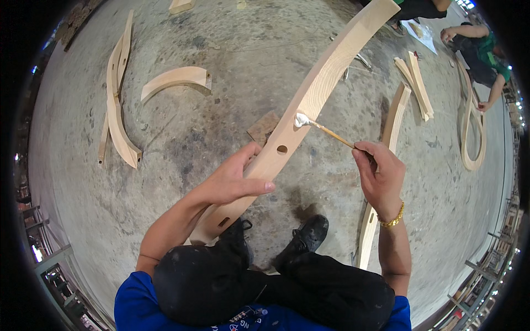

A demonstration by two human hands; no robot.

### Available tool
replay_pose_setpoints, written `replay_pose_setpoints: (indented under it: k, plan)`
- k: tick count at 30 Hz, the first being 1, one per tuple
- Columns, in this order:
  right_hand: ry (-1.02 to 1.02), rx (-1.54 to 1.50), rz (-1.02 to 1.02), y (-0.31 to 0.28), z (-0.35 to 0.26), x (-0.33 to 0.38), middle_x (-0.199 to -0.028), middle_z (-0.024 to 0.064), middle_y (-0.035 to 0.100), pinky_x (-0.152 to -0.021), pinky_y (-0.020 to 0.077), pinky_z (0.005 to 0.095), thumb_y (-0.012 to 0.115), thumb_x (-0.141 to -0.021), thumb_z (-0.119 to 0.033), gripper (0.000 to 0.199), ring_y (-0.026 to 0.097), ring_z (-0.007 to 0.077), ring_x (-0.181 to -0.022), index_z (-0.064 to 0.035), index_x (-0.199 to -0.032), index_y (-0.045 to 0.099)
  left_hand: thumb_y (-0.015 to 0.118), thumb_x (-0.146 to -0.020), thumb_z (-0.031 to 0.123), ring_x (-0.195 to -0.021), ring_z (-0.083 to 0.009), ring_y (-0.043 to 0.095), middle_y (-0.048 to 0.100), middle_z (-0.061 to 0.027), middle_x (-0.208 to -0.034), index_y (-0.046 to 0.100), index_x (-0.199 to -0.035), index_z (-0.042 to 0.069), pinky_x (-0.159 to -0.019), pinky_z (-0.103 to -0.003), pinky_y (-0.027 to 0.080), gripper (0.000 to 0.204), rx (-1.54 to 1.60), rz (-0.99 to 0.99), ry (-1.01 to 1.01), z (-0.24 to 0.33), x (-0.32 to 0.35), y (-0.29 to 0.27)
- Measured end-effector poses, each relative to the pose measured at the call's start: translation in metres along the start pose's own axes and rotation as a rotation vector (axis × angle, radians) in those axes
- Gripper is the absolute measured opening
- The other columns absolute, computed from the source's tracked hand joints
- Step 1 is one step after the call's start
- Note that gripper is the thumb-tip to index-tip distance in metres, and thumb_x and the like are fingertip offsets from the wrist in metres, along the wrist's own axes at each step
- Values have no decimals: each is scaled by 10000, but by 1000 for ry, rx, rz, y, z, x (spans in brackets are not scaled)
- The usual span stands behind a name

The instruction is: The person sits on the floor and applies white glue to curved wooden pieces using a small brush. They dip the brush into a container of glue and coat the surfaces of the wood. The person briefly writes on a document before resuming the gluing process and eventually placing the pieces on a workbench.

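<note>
Curved wooden piece point(309, 99) grasped in left hand point(234, 179); glue brush point(326, 129) pinched by right hand point(381, 176), dabbed on edge; spreading judged underway; steadiness needed.

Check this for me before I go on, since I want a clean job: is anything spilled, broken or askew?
Nothing stands out. The left hand steadies the curved wooden piece; the right hand holds a brush with white paste at its tip.
</note>
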State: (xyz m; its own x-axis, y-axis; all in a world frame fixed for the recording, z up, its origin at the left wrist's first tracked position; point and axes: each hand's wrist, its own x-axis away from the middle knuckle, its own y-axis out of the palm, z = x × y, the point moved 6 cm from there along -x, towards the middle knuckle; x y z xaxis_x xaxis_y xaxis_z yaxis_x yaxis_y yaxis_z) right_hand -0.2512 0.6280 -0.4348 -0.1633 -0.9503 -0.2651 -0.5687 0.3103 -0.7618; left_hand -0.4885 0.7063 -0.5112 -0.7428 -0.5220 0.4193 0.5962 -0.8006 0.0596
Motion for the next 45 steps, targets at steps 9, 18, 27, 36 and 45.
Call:
replay_pose_setpoints:
  k: [9, 18, 27, 36, 45]
  plan:
    - [-319, 54, 162, 8, -17, 8, -823, 92, 645, -572, 493, 312, 700, -742, 17, 187, 616, 236, -666, -48, -908, 644, 742, -715, 285, -802, -127, 563, 560, -67, -887, 437, -1171, 5, -707, -279, 461, 616, -6, 21, -40, 0, -1, 0]
    - [-268, 23, 101, 7, -9, 12, -806, 98, 645, -574, 500, 321, 693, -748, 14, 188, 630, 243, -675, -53, -918, 645, 732, -714, 306, -751, -121, 559, 556, -72, -878, 439, -1155, 3, -657, -266, 464, 611, 25, 16, -70, -1, -4, 4]
    - [-166, -18, 100, 5, -5, 12, -801, 111, 646, -589, 504, 316, 697, -748, 19, 191, 632, 257, -677, -45, -919, 641, 736, -708, 294, -740, -128, 562, 561, -75, -875, 435, -1166, -6, -659, -271, 471, 625, 68, 10, -79, -4, -5, 5]
    - [-217, -95, 20, 22, -12, 27, -823, 110, 648, -571, 503, 321, 690, -752, 21, 178, 634, 261, -683, -50, -907, 639, 730, -715, 310, -740, -133, 569, 562, -74, -870, 426, -1204, -10, -659, -274, 475, 659, 31, 11, -64, -7, -6, 2]
    - [-251, -66, 2, 21, -13, 17, -812, 107, 640, -564, 496, 329, 675, -759, 25, 170, 625, 263, -674, -39, -911, 632, 721, -746, 280, -796, -132, 565, 552, -84, -923, 428, -1202, -6, -695, -282, 467, 612, -29, 9, -60, -5, -5, 4]
